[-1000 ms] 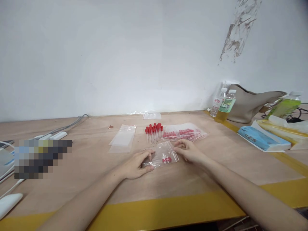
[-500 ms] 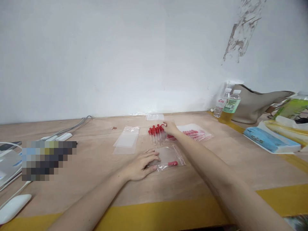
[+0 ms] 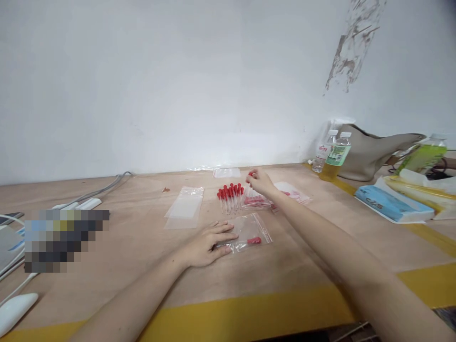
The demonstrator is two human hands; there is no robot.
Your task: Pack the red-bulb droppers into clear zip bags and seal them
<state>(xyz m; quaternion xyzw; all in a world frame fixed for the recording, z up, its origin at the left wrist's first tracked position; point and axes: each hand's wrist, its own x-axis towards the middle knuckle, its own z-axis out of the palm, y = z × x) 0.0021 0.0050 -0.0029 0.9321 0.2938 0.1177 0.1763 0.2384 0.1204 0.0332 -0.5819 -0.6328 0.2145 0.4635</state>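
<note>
My left hand (image 3: 211, 244) lies with fingers spread on the left edge of a clear zip bag (image 3: 245, 225). In that bag is a dropper (image 3: 254, 241) with a red bulb; its glass end runs under my fingers. My right hand (image 3: 262, 183) is closed in a pinch on a red-bulbed dropper (image 3: 251, 174), raised a little above the table. Just left of it lies a row of several droppers (image 3: 231, 192), red bulbs toward the wall. Beneath and beside my right wrist rests a pile of bags with red-bulbed droppers inside (image 3: 256, 200).
Flat zip bags (image 3: 185, 209) lie to the left, another stack (image 3: 226, 173) by the wall. On the right stand two bottles (image 3: 336, 156), a grey bag-like object (image 3: 370, 149) and a blue tissue pack (image 3: 394, 203). Cables (image 3: 103, 190) and a white mouse (image 3: 16, 311) are at left.
My right hand has lifted a dropper from the row and moved right and slightly up with it. My left hand stays on the bag. The camera view has shifted slightly.
</note>
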